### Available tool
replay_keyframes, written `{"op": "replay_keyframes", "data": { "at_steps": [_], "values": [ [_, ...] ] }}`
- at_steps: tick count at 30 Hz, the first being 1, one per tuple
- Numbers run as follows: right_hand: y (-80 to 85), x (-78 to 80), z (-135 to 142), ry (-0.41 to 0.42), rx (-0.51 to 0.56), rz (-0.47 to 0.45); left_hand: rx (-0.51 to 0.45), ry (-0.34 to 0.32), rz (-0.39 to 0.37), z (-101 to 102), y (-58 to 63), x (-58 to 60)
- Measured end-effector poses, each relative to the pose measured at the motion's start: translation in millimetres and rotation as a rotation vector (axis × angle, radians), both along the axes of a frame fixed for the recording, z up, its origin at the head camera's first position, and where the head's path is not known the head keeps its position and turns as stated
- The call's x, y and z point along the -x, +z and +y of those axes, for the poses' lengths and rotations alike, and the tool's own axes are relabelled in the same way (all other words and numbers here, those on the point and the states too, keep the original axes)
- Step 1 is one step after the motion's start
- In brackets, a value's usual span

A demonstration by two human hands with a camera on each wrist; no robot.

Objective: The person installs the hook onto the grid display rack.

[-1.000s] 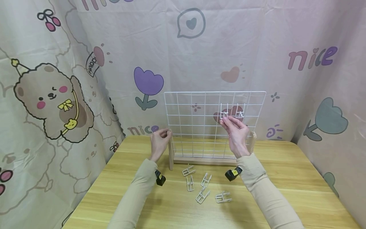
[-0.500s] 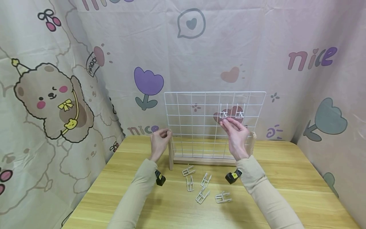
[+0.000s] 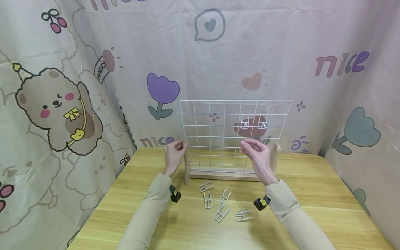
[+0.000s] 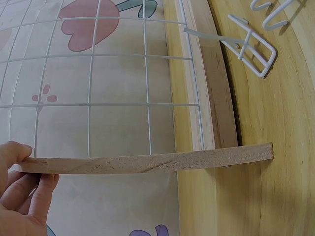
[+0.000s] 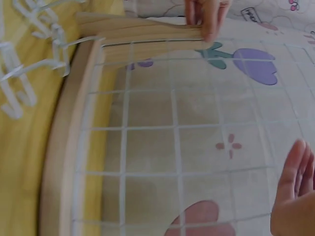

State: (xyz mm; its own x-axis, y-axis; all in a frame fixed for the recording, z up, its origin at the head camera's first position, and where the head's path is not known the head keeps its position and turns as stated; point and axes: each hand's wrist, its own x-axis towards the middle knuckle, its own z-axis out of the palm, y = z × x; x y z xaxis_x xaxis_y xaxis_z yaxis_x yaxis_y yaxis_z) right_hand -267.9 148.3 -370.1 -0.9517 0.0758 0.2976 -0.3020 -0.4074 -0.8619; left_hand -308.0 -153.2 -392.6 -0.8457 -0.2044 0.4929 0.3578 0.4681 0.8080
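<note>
A white wire grid (image 3: pixel 223 136) stands upright in a wooden base. My left hand (image 3: pixel 175 157) pinches the top of the grid's left wooden post (image 3: pixel 186 170); the left wrist view shows thumb and fingers on either side of that post (image 4: pixel 147 163). Two white wire hooks, a left one (image 3: pixel 244 125) and a right one (image 3: pixel 262 125), hang side by side on the grid's upper right. Below them, in front of the mesh, my right hand (image 3: pixel 258 155) holds nothing, its fingers loosely bent. At the right wrist view's edge, the same hand (image 5: pixel 295 194) appears beside the wires.
Several loose white hooks lie on the wooden table (image 3: pixel 290 208) before the base, among them one near the base (image 3: pixel 206 186) and one nearer the front (image 3: pixel 243 216). A patterned curtain (image 3: pixel 203 62) hangs behind and at both sides.
My right hand has let go of the left hanging hook and moved down from it. The hook stays on the grid. My left hand keeps its place on the post.
</note>
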Motion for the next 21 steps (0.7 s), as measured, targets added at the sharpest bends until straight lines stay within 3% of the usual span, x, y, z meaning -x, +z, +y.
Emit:
{"op": "replay_keyframes", "data": {
  "at_steps": [7,11,16,21],
  "values": [
    [-39.8,-18.3,24,0.168,-0.388,0.013,-0.014,-0.014,-0.013,-1,-0.5,1.0],
    [-63.6,-31.5,35,0.263,-0.555,0.058,-0.014,-0.017,-0.007,-1,-0.6,0.9],
    [-88.1,-46.4,45,0.377,-0.67,0.093,-0.014,-0.021,-0.005,-2,-1.0,1.8],
    [-101.8,-58.7,50,0.451,-0.738,0.075,-0.02,-0.018,-0.011,-2,-1.3,2.5]
  ]
}}
